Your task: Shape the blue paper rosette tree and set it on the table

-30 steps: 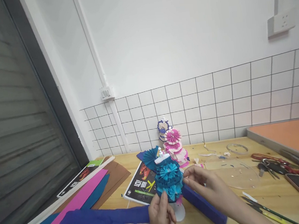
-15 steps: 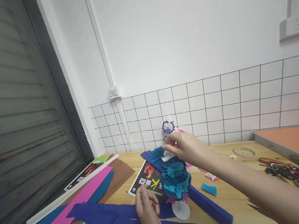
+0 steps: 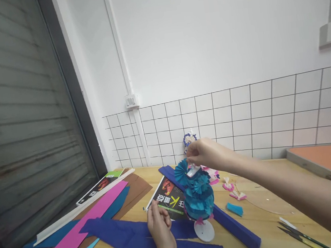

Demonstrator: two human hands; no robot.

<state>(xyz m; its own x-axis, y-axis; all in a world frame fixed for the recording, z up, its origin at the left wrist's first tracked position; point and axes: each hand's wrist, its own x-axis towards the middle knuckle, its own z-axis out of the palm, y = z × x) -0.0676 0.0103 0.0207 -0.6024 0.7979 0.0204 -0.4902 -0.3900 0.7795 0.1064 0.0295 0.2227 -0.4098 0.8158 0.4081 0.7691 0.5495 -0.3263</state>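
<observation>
Your right hand (image 3: 208, 155) reaches in over the top of the blue and teal pleated-paper figure on its white round stand (image 3: 197, 194), with fingertips pinched together at the white piece on the figure's upper end; it looks like they grip that piece, though the fingers hide the contact. The figure stands upright on the light wooden table (image 3: 255, 217), its white base resting just beside the dark blue crepe paper sheet (image 3: 131, 235).

Your left hand (image 3: 160, 225) rests low on that blue sheet, fingers curled in loosely with nothing visibly held, just left of the figure and touching the near edge of the black printed booklet (image 3: 166, 196).

Behind the figure, a second pink and white paper figure (image 3: 211, 173) shows partly past your right wrist. A long dark blue folded paper strip (image 3: 235, 228) lies along the table at the figure's right, with a small teal paper scrap (image 3: 234, 209) near it. A pink paper strip (image 3: 76, 235) lies to the far left.
</observation>
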